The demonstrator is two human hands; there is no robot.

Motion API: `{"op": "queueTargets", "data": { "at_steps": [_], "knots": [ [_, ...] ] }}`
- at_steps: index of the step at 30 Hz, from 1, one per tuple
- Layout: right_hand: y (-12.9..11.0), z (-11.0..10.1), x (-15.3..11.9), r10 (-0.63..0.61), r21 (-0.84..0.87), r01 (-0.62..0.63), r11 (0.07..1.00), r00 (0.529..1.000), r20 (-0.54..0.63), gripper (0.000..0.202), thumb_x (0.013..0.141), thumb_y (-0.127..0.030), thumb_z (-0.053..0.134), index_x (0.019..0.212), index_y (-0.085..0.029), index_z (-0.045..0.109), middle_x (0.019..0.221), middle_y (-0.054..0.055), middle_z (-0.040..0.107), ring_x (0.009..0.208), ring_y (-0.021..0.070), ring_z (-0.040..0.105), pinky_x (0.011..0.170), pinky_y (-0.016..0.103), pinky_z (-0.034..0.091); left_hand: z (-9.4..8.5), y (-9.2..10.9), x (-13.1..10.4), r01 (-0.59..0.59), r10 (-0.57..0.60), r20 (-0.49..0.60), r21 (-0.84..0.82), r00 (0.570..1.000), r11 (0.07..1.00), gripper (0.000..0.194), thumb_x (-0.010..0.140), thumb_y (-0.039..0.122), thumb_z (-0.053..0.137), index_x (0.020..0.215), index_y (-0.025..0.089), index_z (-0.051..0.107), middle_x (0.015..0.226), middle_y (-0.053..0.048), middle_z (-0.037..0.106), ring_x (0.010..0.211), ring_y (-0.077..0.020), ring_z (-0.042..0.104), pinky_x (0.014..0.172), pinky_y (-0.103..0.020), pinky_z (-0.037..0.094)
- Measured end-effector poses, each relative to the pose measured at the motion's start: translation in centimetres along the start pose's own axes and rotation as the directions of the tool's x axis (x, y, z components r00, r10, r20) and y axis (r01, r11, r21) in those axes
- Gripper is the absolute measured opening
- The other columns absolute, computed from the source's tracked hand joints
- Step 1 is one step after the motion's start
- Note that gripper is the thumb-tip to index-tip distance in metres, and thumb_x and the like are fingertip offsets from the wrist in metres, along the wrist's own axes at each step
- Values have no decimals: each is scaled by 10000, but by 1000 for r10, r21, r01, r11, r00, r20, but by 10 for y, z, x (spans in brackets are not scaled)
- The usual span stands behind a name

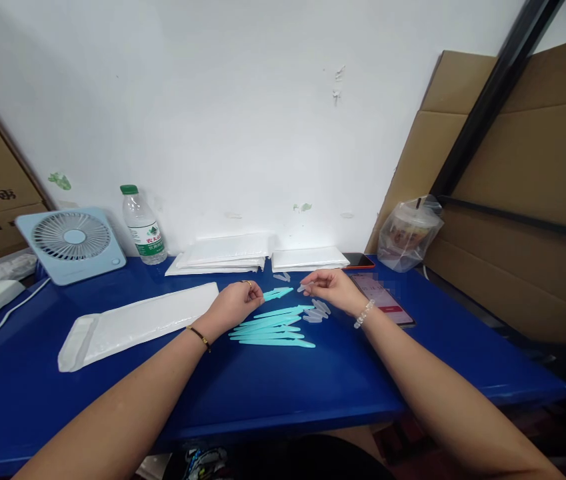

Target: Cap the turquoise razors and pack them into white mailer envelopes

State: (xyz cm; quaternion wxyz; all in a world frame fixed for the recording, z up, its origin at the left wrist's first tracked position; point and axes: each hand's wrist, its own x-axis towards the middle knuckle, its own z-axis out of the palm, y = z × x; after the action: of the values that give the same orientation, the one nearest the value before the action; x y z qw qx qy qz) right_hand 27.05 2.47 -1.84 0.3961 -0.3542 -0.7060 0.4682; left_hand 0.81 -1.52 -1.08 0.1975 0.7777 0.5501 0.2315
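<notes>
My left hand [235, 305] is closed in a pinch on the end of a turquoise eyebrow razor [279, 293], whose tip points right. Fingers and thumb of my right hand [335, 291] grip a small clear plastic cap [303, 288], a short gap away from that tip. Below them, several more turquoise razors [267, 329] lie fanned out on the blue table [313, 387]. A few loose clear caps [317, 313] rest to the right of the razors, and others [281, 277] lie farther back. The razor's handle end is hidden by my left fingers.
A long white padded envelope [137, 319] lies at left. Along the wall stand a blue fan [73, 243], a water bottle [143, 227] and stacked white envelopes [223, 253]. At right are a phone [385, 303], a darker phone [360, 261] and a bagged drink cup [409, 233].
</notes>
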Motion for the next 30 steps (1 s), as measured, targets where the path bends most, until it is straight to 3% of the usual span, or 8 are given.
{"op": "queueTargets", "data": {
  "at_steps": [14, 17, 20, 24, 27, 30],
  "knots": [
    [-3, 25, 0, -6, -52, 12, 999, 993, 116, 293, 723, -343, 653, 933, -139, 651, 808, 79, 701, 815, 201, 668, 742, 326, 523, 7, 7, 3, -22, 23, 27, -36, 999, 999, 275, 771, 435, 499, 834, 191, 609, 701, -10, 614, 623, -146, 553, 515, -229, 381],
    [-7, 16, -1, -83, -270, 99, 958, 994, 71, 284, 736, -311, 631, 979, -165, 653, 870, 70, 685, 771, 171, 646, 690, 290, 506, 5, 4, 4, -21, 21, 0, 19, 1000, 1000, 237, 784, 400, 492, 833, 199, 608, 727, -11, 626, 654, -150, 565, 531, -230, 379],
    [-13, -5, -3, -157, -562, 129, 817, 988, -2, 195, 735, -276, 611, 889, -181, 681, 868, 52, 666, 716, 147, 602, 647, 263, 465, 0, -2, 5, 5, 5, -73, 131, 997, 991, 177, 785, 348, 498, 818, 213, 608, 764, -10, 635, 710, -160, 576, 565, -235, 379],
    [-17, -28, -7, 76, -719, -24, 694, 996, 40, 114, 700, -251, 609, 743, -172, 678, 668, 12, 647, 599, 131, 563, 558, 230, 415, -3, -4, 3, -19, 48, -130, 218, 990, 976, 196, 762, 342, 530, 902, 229, 611, 890, -19, 635, 821, -186, 576, 632, -250, 399],
    [-15, -30, -8, 232, -749, -96, 655, 970, 78, 78, 653, -221, 629, 704, -171, 663, 657, 8, 653, 594, 134, 574, 524, 213, 400, -1, 2, 0, -98, 103, -18, 200, 994, 975, 234, 752, 401, 542, 884, 230, 630, 913, -24, 633, 821, -188, 575, 650, -252, 409],
    [-12, -27, -8, 272, -760, -112, 640, 958, 88, 61, 644, -166, 607, 694, -170, 642, 658, 10, 653, 599, 133, 577, 524, 204, 397, 3, 7, -1, -146, 131, 88, 200, 987, 969, 200, 745, 390, 546, 809, 231, 648, 857, -14, 640, 763, -172, 572, 640, -246, 401]
  ]
}}
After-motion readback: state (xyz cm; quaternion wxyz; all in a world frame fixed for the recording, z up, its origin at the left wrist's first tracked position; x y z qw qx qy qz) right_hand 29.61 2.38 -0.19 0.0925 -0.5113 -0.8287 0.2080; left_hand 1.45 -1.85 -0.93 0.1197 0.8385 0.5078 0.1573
